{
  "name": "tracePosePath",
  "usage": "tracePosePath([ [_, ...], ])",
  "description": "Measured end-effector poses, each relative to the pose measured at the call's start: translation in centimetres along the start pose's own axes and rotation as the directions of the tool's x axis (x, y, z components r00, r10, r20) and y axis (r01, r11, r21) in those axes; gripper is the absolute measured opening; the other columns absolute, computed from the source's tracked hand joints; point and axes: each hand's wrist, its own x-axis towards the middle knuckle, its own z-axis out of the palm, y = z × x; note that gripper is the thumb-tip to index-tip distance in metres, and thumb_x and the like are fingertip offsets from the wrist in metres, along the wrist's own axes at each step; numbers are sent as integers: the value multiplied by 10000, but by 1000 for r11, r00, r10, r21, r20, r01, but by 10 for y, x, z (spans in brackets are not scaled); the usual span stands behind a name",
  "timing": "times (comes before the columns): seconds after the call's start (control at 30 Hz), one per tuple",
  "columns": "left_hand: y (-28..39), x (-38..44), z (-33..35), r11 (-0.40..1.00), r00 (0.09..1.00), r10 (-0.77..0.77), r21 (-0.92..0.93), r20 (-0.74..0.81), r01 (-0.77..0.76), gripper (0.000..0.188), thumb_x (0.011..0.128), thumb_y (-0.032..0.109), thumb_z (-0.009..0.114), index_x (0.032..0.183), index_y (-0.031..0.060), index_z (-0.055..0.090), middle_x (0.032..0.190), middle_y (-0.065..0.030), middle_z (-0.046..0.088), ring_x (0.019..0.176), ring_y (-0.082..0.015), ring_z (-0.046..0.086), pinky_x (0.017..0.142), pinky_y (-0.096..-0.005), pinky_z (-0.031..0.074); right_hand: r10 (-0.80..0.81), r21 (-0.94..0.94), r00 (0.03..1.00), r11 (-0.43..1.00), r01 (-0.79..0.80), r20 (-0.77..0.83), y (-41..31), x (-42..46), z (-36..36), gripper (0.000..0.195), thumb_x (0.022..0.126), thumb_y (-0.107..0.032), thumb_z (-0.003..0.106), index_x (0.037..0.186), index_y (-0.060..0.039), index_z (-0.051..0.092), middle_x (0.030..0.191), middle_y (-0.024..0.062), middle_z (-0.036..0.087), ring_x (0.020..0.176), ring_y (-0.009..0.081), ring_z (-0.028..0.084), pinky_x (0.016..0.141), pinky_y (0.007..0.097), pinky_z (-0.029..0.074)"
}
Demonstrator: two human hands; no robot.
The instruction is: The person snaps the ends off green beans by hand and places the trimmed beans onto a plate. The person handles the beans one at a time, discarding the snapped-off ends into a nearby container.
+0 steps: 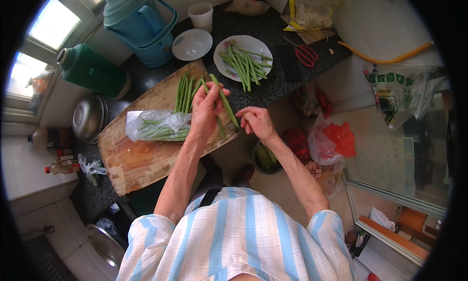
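My left hand (207,107) holds a few green beans (225,103) over the right edge of a worn wooden cutting board (146,154). Just right of the beans' lower tip is my right hand (257,123), its fingers curled and thumb and index close together; whether something small is between them I cannot tell. More green beans (184,92) lie in a row on the board, beside a clear plastic bag (161,126) with beans inside. Farther back, a floral white plate (222,47) bears a pile of green beans (245,65).
A small white dish (192,45), a white plastic tub (201,17), a blue thermos (140,28) and a green thermos (93,70) stand behind the board. Red-handled scissors (306,56) lie right of the plate. Below my right hand is a bin (267,158), near plastic bags (327,140).
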Motion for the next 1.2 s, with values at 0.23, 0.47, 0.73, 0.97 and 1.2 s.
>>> tracePosePath([
  [0.23,4,5,-9,987,997,49,-148,-53,-56,134,952,197,496,982,67,510,850,-72,619,537,-53,413,442,-179,289,140,362,971,910,-203,193,-9,-14,16,248,881,-94,451,1034,25,607,711,57,614,540,85,538,519,198,441],
  [0.47,6,5,-16,989,991,115,-84,-65,-121,136,957,202,485,965,70,517,828,-54,611,514,-42,403,434,-170,284,147,292,952,930,-225,267,-22,-16,16,244,903,-152,454,946,17,624,710,55,608,553,89,538,534,203,441],
  [0.73,7,3,-14,994,995,93,-46,-29,-94,143,959,211,478,960,74,520,817,-38,602,493,-33,365,428,-171,246,147,262,956,941,-214,254,-11,-8,18,234,897,-158,454,856,5,617,651,30,579,498,71,499,476,197,407],
  [0.97,5,2,-18,995,996,81,-62,-35,-83,125,956,204,481,937,88,524,805,-26,593,485,-31,357,427,-171,243,203,346,948,895,-282,246,-8,-10,25,222,870,-136,461,772,-2,608,579,12,524,474,62,449,433,195,360],
  [1.2,-2,4,-19,984,995,12,-177,-100,-30,122,956,197,473,967,81,509,828,-31,585,509,-44,377,434,-179,270,-27,146,999,989,32,-35,-6,-8,35,226,819,-97,466,621,-37,557,539,-28,469,462,27,367,439,185,278],
])
